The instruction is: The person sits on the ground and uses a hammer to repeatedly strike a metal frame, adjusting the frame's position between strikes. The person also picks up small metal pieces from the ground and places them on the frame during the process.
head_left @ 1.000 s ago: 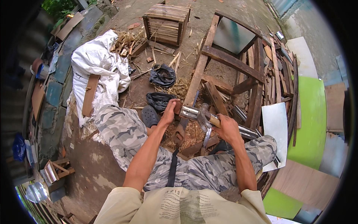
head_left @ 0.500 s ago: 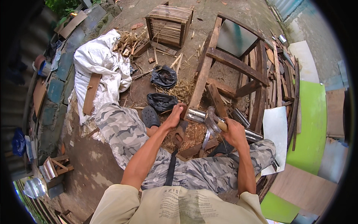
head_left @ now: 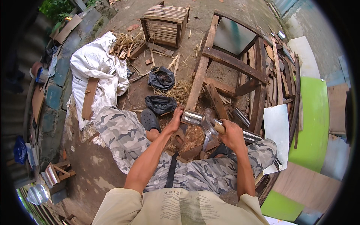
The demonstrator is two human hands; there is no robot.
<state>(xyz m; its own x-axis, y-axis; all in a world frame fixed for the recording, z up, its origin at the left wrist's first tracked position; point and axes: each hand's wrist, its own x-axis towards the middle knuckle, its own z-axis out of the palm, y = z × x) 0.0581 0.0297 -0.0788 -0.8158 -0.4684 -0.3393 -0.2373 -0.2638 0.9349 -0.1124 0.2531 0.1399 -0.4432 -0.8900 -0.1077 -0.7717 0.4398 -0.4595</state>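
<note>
Gripping a metal strip (head_left: 193, 117), left hand (head_left: 174, 120) seemingly crowds the wooden frame (head_left: 232, 62).

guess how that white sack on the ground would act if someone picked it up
The white sack is crumpled and draped in folds, so it would probably go floppy and sag. A board lies on it, which would likely slide off. It looks thin, so probably light.

Beige tee w/ print, grey camo trousers (head_left: 123, 135), dark clog (head_left: 149, 120)

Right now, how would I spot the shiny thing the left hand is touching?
Find the big dark wooden frame lying on the dirt. At its near left corner, the left hand grips a shiny metal strip. It's the only silvery piece there among brown wood scraps.
</note>
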